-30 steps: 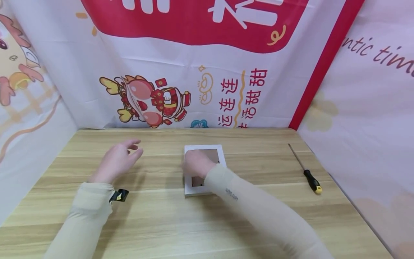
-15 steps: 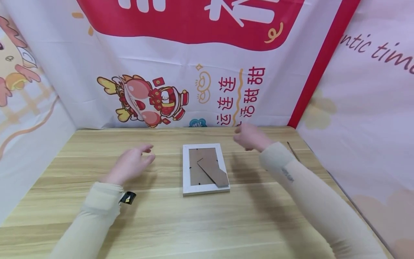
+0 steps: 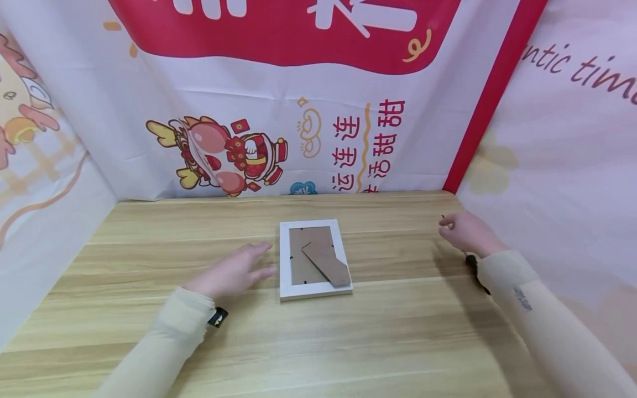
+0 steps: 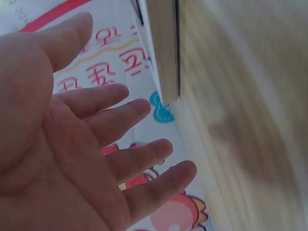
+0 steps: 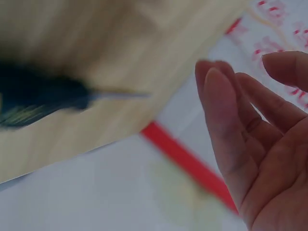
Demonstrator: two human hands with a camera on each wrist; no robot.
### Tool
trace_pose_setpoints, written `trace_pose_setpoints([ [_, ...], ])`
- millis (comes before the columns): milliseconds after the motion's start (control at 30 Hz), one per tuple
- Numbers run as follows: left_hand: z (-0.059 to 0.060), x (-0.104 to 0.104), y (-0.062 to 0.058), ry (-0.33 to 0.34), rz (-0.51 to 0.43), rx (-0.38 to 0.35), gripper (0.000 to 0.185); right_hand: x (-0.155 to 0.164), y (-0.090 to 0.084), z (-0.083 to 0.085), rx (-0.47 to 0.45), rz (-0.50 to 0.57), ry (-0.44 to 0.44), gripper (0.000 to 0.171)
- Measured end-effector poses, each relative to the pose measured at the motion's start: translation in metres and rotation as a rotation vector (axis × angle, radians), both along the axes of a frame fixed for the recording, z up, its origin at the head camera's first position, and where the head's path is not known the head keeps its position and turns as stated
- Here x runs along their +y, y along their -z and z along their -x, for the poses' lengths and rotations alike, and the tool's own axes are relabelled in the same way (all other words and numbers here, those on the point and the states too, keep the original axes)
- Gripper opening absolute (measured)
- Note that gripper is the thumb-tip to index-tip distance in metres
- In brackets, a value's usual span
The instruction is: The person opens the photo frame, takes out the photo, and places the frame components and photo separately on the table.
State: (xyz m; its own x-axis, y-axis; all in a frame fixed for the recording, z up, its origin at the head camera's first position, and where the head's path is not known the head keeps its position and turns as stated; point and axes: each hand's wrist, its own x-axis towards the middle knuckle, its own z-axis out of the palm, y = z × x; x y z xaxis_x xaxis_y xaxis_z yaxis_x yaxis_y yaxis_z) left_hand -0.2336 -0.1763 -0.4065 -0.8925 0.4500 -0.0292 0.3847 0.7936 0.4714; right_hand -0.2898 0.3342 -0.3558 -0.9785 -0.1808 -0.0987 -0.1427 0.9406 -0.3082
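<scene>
A white photo frame (image 3: 285,262) lies face down on the wooden table, its brown back panel (image 3: 301,265) and angled stand (image 3: 330,266) facing up. Just left of it hovers my left hand (image 3: 229,275), fingers spread and straight, apart from the frame. In the left wrist view the frame's edge (image 4: 163,53) is beyond the spread fingertips. At the right, my right hand (image 3: 468,232) is above a screwdriver (image 3: 476,275), hiding most of its shaft. The right wrist view shows the fingers loosely bent with nothing held, and the screwdriver's dark handle (image 5: 43,95) blurred and apart from them.
The wooden table (image 3: 308,348) meets a printed cloth (image 3: 278,77) at its back edge. Another white cloth (image 3: 562,182) hangs close along the right side, near the screwdriver. A third cloth borders the left side.
My right hand has left the frame's back and moved right, over to the screwdriver. The angled stand came into view. My left hand has moved right, nearer the frame.
</scene>
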Motion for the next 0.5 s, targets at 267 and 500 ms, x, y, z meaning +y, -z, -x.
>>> trace_pose_setpoints([
  [267, -0.004, 0.017, 0.008, 0.041, 0.033, -0.011, 0.088, 0.055, 0.031, -0.014, -0.027, -0.090, 0.057, 0.044],
  [500, -0.007, 0.027, 0.010, 0.019, 0.091, -0.073, 0.094, 0.074, 0.057, -0.019, -0.057, -0.073, 0.090, 0.046],
])
